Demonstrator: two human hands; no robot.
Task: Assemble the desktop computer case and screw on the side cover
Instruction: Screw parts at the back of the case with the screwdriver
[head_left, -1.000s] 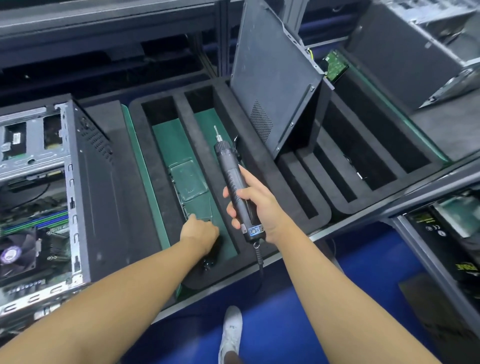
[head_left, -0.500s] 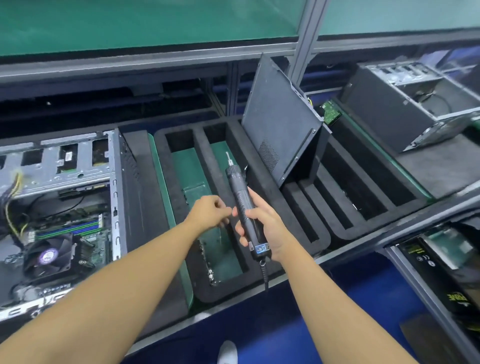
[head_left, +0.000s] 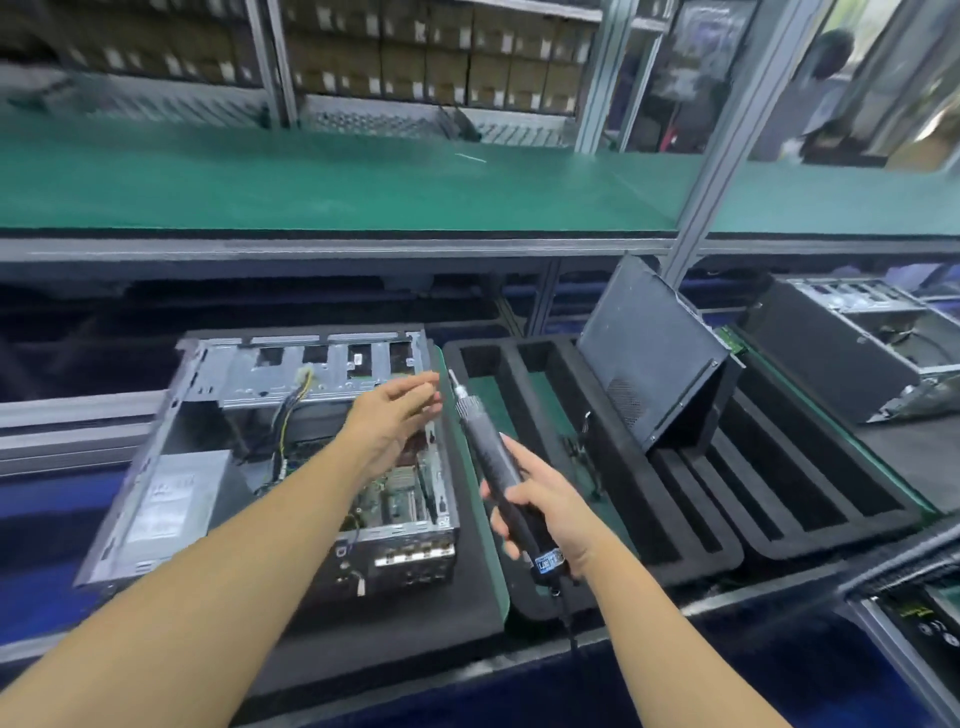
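Note:
The open computer case (head_left: 218, 415) lies on its side on a black foam mat (head_left: 415, 613), with its motherboard and cables exposed. My left hand (head_left: 389, 415) hovers over the case's right edge, fingers stretched out and blurred, with nothing visible between them. My right hand (head_left: 545, 514) grips a black electric screwdriver (head_left: 480, 441) by its lower body, with the bit pointing up and away, close to my left fingertips. The dark side cover (head_left: 644, 353) leans upright in a slotted black foam tray (head_left: 675, 525) to the right.
A second open case (head_left: 841, 343) lies at the far right. A green shelf (head_left: 363, 187) runs above the bench on aluminium posts (head_left: 727, 156). The screwdriver's cord hangs over the bench's front edge. Boxes and a person stand in the background.
My left hand rose from the tray's green slot and went left over the case, and its fingers spread out. The view tilted up and left. My right hand still holds the screwdriver.

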